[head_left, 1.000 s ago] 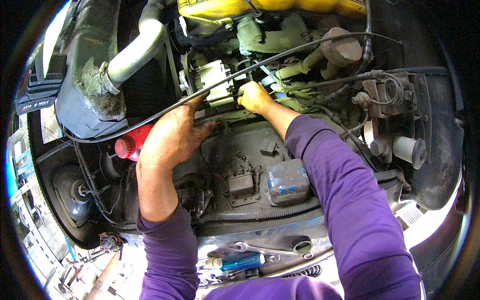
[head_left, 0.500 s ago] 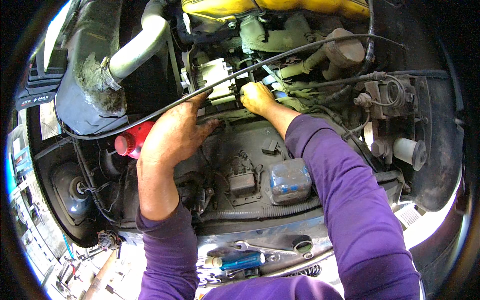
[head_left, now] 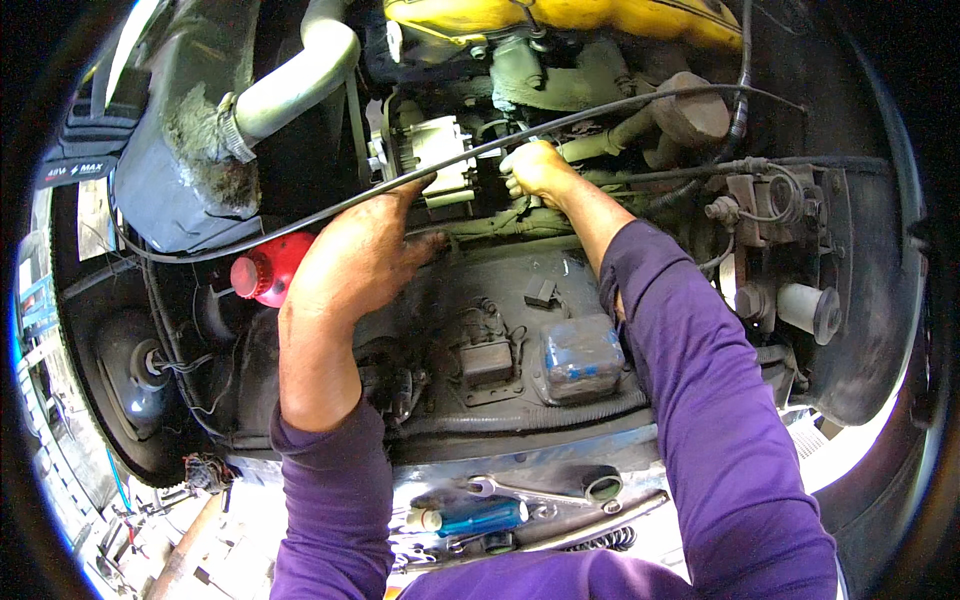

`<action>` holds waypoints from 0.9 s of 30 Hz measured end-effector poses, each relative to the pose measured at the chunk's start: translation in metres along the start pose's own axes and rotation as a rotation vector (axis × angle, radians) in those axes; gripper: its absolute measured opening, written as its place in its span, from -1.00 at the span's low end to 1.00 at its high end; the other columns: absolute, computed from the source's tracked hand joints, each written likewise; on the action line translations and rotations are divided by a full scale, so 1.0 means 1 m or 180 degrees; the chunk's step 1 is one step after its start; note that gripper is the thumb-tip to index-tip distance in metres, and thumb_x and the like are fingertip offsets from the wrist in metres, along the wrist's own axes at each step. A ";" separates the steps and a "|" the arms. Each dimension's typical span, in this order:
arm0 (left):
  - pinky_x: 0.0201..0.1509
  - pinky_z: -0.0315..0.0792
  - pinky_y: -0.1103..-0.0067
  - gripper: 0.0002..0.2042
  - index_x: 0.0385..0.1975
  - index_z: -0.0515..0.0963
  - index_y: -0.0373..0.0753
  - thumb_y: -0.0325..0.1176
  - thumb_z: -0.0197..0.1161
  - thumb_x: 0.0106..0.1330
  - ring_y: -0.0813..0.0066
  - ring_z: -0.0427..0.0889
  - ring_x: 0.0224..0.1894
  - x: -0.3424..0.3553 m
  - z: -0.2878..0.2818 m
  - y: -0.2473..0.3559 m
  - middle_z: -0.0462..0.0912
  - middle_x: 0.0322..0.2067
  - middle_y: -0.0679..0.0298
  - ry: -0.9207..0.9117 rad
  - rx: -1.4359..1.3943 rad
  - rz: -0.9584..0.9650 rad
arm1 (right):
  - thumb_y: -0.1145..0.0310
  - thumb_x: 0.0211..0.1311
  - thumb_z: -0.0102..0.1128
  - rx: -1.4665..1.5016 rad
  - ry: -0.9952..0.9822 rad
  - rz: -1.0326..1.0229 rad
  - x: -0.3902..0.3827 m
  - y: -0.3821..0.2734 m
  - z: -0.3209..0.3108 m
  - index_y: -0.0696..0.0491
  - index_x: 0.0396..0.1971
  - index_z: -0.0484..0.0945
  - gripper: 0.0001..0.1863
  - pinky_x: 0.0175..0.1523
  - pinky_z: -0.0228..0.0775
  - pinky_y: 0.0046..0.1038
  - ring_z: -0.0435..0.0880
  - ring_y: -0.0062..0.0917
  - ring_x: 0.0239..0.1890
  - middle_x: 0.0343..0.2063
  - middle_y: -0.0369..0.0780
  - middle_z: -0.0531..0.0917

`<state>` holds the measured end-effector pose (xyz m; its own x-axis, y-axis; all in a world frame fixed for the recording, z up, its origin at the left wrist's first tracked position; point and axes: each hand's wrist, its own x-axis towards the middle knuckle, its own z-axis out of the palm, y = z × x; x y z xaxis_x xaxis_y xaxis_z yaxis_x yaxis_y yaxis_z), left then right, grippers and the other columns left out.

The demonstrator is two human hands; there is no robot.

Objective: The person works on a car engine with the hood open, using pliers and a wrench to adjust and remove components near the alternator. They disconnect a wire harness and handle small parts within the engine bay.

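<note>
A pale metal alternator (head_left: 442, 160) sits in the engine bay below the yellow engine cover (head_left: 570, 18). My left hand (head_left: 365, 245) reaches under the long black cable (head_left: 320, 213), its index finger stretched to the alternator's lower left side and the thumb held apart. The other fingers are hidden. Just right of the alternator, my right hand (head_left: 540, 172) is closed like a fist near the hoses and pipes. Whatever lies inside its fingers does not show.
A red round container with a cap (head_left: 262, 275) stands by my left wrist. A large silver pipe (head_left: 300, 85) runs at upper left. In front lie a scuffed block (head_left: 583, 360), a combination wrench (head_left: 530, 492) and a blue-handled tool (head_left: 485, 517).
My right hand has moved a little right and away from me, farther from the alternator, and now covers part of the hoses. My left hand stays by the alternator. The view has shifted slightly.
</note>
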<state>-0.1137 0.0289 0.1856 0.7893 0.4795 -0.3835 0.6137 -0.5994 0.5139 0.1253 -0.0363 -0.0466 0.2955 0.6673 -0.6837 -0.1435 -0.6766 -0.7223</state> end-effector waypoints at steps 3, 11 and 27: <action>0.24 0.48 0.25 -0.41 0.30 0.39 -0.35 -0.36 0.38 0.27 -0.12 0.59 0.16 -0.002 0.000 -0.002 0.59 0.09 -0.23 0.0005 0.0066 0.0018 | 0.49 0.32 0.16 0.0671 0.0214 -0.0162 -0.005 -0.001 0.000 0.27 -0.35 0.63 -0.85 -0.43 0.63 -0.32 0.73 -0.29 -0.51 -0.47 -0.05 0.69; 0.16 0.52 0.20 -0.48 0.18 0.45 -0.37 -0.32 0.39 0.25 -0.15 0.63 0.06 -0.003 0.005 -0.009 0.62 -0.01 -0.24 0.0278 0.0210 0.0320 | 0.48 0.25 0.32 0.0134 -0.0026 -0.0098 -0.013 -0.006 0.002 0.22 -0.39 0.63 -0.88 -0.50 0.56 -0.35 0.67 -0.40 -0.58 -0.51 -0.11 0.70; 0.26 0.48 0.23 -0.42 0.26 0.39 -0.39 -0.33 0.39 0.25 -0.15 0.57 0.17 -0.002 0.000 0.001 0.58 0.08 -0.28 0.0133 0.0109 0.0099 | 0.59 0.23 0.25 0.0144 -0.0182 0.0018 -0.012 0.003 0.038 0.21 -0.35 0.63 -0.98 -0.35 0.74 -0.29 0.77 -0.31 -0.38 -0.38 -0.12 0.67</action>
<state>-0.1141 0.0273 0.1868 0.8072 0.4861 -0.3349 0.5896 -0.6357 0.4982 0.0855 -0.0347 -0.0446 0.2404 0.6811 -0.6916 -0.1879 -0.6664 -0.7215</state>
